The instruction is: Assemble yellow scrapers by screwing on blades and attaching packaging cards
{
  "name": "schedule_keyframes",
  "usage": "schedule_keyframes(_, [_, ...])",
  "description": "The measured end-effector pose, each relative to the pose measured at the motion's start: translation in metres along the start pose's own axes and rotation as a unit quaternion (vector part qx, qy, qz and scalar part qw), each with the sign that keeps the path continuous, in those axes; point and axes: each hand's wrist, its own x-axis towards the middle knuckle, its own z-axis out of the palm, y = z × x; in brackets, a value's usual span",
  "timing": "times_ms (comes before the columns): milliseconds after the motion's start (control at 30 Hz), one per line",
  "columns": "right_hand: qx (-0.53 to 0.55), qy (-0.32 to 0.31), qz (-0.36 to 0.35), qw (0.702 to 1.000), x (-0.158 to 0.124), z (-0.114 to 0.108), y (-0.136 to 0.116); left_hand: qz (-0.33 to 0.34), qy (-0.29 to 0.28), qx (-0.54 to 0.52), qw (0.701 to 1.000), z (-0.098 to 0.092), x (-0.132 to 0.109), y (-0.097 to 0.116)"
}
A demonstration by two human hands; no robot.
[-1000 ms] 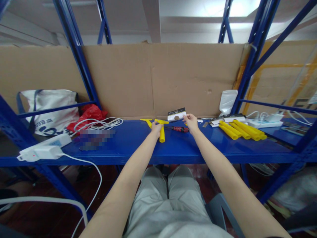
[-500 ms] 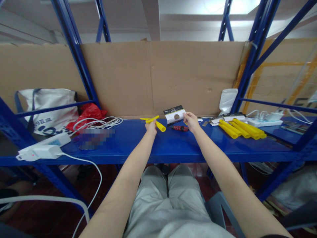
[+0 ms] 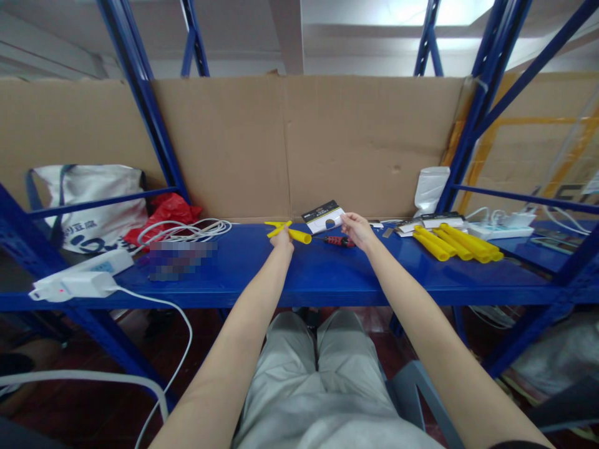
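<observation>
My left hand (image 3: 283, 239) is closed round a yellow T-shaped scraper (image 3: 291, 233), which lies nearly level above the blue shelf (image 3: 327, 277), its handle pointing right. My right hand (image 3: 356, 229) pinches the corner of a small white and black packaging card (image 3: 322, 216) and holds it tilted just above the shelf. A red and black screwdriver (image 3: 337, 241) lies on the shelf between my hands, under the card.
Several yellow handles (image 3: 456, 244) and flat packs lie at the right. A white power strip (image 3: 500, 231) sits beyond them. At the left are coiled white cable (image 3: 185, 231), a red bag (image 3: 166, 212), a white tote (image 3: 88, 206) and another power strip (image 3: 75, 284). Cardboard backs the shelf.
My left hand lifted the yellow scraper off the shelf and turned it from handle-down to nearly level. My right hand carried the card a little to the left.
</observation>
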Motion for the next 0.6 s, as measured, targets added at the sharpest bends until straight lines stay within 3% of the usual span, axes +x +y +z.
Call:
schedule_keyframes(100, [-0.006,0.005,0.0,1.0,0.001,-0.001,-0.001,-0.023,0.026,0.005,0.999,0.0,-0.007,0.004])
schedule_keyframes(433, [-0.049,0.036,-0.011,0.998,0.001,-0.001,0.0,-0.01,0.018,0.032,0.999,-0.002,-0.002,0.01])
schedule_keyframes(600, [-0.032,0.039,-0.01,0.999,0.001,0.0,0.001,-0.014,0.008,-0.007,1.0,-0.001,-0.009,0.011])
